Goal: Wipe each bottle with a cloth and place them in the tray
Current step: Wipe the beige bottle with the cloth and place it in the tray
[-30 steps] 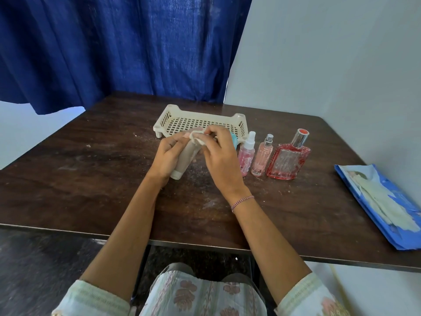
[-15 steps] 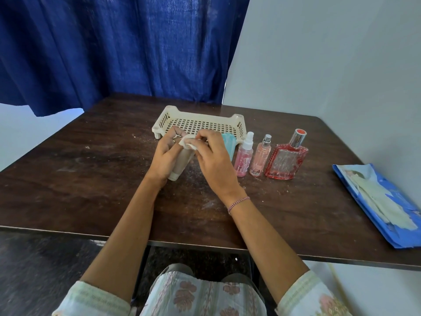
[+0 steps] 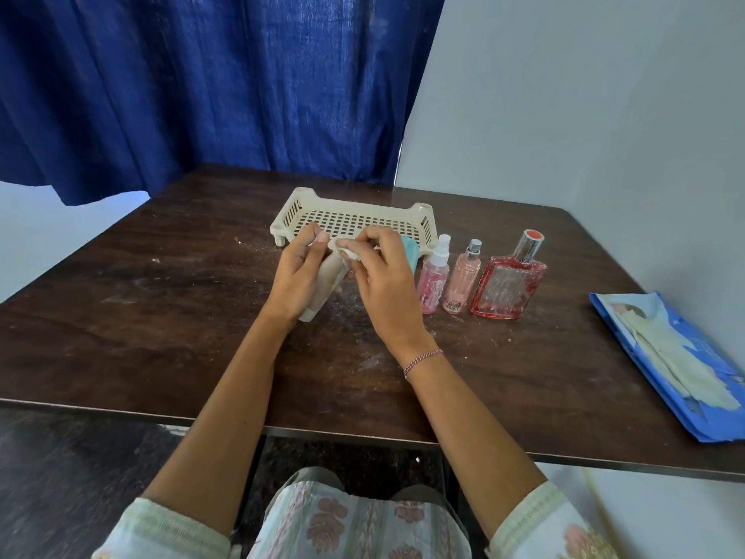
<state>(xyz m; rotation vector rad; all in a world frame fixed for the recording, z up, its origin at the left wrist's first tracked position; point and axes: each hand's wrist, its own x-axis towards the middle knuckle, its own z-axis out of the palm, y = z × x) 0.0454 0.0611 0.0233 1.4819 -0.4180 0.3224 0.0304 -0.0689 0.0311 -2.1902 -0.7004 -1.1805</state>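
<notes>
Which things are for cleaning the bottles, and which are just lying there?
For the job: beige plastic tube bottle in the left hand; small white cloth in the right hand; cream slotted plastic tray; teal bottle; pink spray bottle; slim pink perfume bottle; red glass perfume bottle.
Just lying about: blue plastic packet on the dark wooden table; dark blue curtain.
</notes>
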